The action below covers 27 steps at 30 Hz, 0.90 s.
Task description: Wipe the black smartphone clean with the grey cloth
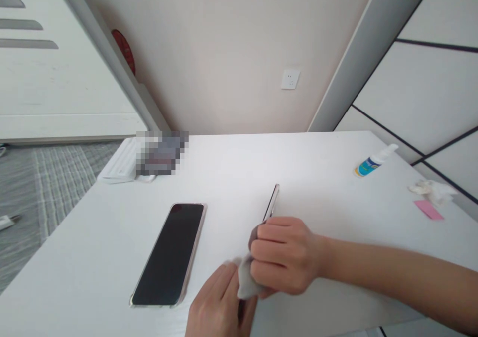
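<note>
A thin phone point(273, 197) stands on its edge to me, and only its upper end shows above my fingers. My left hand point(216, 302) is closed around its lower end near the table's front. A grey cloth point(247, 279) is bunched in my closed right hand point(287, 255) and wraps the phone's middle. My two hands are close together, with the cloth between them. Left of them a second phone point(170, 257) in a clear case lies flat, its dark screen facing up. The lower phone part and my fingertips are hidden.
On the white table point(321, 172) a spray bottle point(373, 163) lies on its side at the right. Beyond it are a crumpled tissue point(435, 190) and a pink slip point(428, 209). White folded sheets point(119, 163) and a blurred-out item point(162, 153) rest at the back left.
</note>
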Tool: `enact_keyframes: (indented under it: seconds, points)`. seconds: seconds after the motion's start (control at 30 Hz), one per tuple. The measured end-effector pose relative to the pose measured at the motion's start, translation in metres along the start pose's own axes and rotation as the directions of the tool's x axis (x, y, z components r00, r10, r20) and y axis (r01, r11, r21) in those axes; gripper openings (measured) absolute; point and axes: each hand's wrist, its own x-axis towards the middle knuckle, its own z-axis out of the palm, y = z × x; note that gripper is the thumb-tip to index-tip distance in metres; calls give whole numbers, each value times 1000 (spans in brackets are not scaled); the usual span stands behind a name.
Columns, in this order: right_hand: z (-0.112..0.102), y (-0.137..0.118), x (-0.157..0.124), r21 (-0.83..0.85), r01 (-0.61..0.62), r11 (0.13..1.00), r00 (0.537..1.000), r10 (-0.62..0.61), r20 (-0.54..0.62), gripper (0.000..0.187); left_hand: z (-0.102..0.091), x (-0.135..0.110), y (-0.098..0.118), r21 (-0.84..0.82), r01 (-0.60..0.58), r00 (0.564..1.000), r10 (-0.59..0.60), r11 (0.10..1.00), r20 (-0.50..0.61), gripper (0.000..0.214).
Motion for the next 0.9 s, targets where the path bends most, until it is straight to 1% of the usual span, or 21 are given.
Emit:
enact_keyframes:
  seconds: [0.03, 0.07, 0.13, 0.17, 0.2, 0.23, 0.27, 0.3, 0.33, 0.37, 0.43, 0.47, 0.53, 0.6, 0.67, 0.7, 0.77, 0.83, 0.9]
  points:
    - [0, 0, 1, 3, 9, 1000, 1000, -9, 9, 47, 0, 1, -1, 2, 11, 1000, -11, 1000, 6, 21]
    - [0, 5, 0, -6, -17, 1000, 1000, 17, 16, 48, -1, 2, -1, -4, 20, 1000, -20, 1000, 5, 21]
    - [0, 26, -9, -44, -140, 989, 990, 141, 22, 48, -2, 3, 1, -36, 59, 998, -59, 998, 12, 14]
    - [1, 38, -15, -62, -209, 976, 977, 211, 23, 44, -3, 4, 4, -48, 105, 994, -104, 993, 17, 11]
    - [2, 50, -22, -74, -265, 961, 963, 267, 28, 36, -3, 4, 6, -57, 172, 985, -171, 983, 30, 20]
    - [3, 59, -28, -78, -301, 950, 952, 305, 38, 25, -3, 4, 9, -67, 254, 967, -252, 965, 42, 36]
    - [5, 66, -33, -77, -320, 944, 944, 325, 57, 20, -4, 3, 11, -79, 337, 941, -333, 938, 55, 51]
    - [8, 69, -36, -72, -327, 942, 940, 332, 82, 26, -4, 3, 13, -87, 405, 914, -400, 910, 70, 63]
    - [10, 68, -39, -66, -326, 943, 937, 331, 111, 34, -4, 2, 14, -95, 446, 895, -440, 890, 76, 68]
    - [13, 65, -39, -59, -320, 946, 935, 325, 141, 36, -4, 2, 14, -96, 458, 889, -453, 884, 71, 69]
    - [19, 50, -37, -42, -289, 956, 936, 291, 198, 21, -3, 3, 11, -57, 434, 901, -433, 899, 28, 60]
    - [21, 40, -35, -27, -262, 965, 939, 261, 224, 18, -3, 4, 9, -28, 409, 912, -409, 912, 3, 53]
    - [25, 20, -29, 19, -191, 981, 949, 179, 260, 27, -3, 4, 5, 1, 342, 940, -342, 940, -21, 41]
    - [27, 6, -24, 75, -127, 989, 960, 104, 260, 30, -4, 4, 1, -11, 277, 961, -277, 961, -13, 34]
    - [26, 2, -22, 112, -121, 986, 970, 94, 223, 29, -4, 3, -1, -19, 231, 973, -231, 973, 0, 32]
    - [25, 4, -21, 121, -149, 981, 973, 123, 197, 29, -4, 2, -1, -11, 208, 978, -208, 978, 2, 31]
    - [21, 14, -22, 132, -246, 960, 964, 229, 133, 29, -5, 0, -1, 8, 161, 987, -161, 987, -8, 27]
    - [17, 26, -22, 150, -351, 924, 936, 344, 67, 25, -5, -3, -1, -2, 141, 990, -141, 990, -12, 24]
    - [15, 34, -23, 181, -423, 888, 904, 426, 19, 19, -7, -5, -1, -43, 154, 988, -154, 987, -4, 23]
